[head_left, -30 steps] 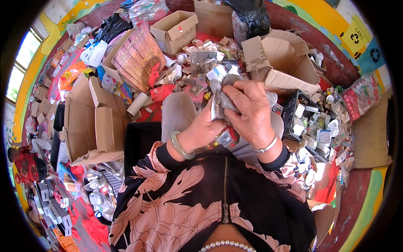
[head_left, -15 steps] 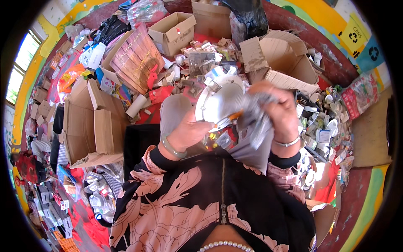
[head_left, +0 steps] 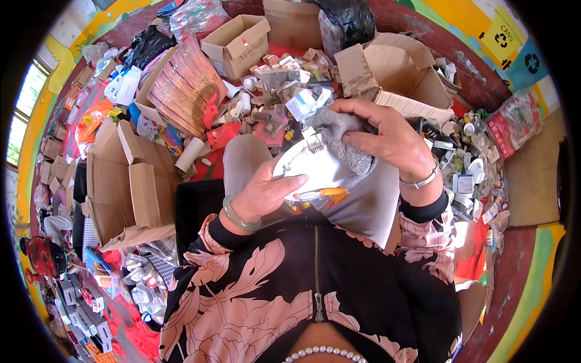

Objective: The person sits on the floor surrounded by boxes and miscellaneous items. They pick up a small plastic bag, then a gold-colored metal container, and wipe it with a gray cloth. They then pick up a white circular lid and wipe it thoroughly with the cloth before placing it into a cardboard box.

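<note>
My left hand [head_left: 273,184] grips the left edge of a white round ceiling light [head_left: 302,167], its thumb on the face. A metal spring clip [head_left: 312,139] stands up from the light's upper rim. In my right hand [head_left: 390,138] is a bunched grey cloth [head_left: 351,145], fingers and thumb pinching it against the right side of the light. The cloth covers that side. At the light's lower edge shows an orange piece [head_left: 333,193] that I cannot make out. Both are held above my lap.
Ahead lies a pile of small boxes and scraps [head_left: 284,85]. Open cardboard boxes stand at the left [head_left: 145,187], far middle [head_left: 239,45] and far right [head_left: 417,72]. A heap of mixed lamp parts [head_left: 463,175] spreads at my right. Several plastic items [head_left: 145,290] lie at lower left.
My right hand, blurred with the cloth earlier, has brought it up and onto the light's right side. The light is tilted differently, its clip now nearer the middle.
</note>
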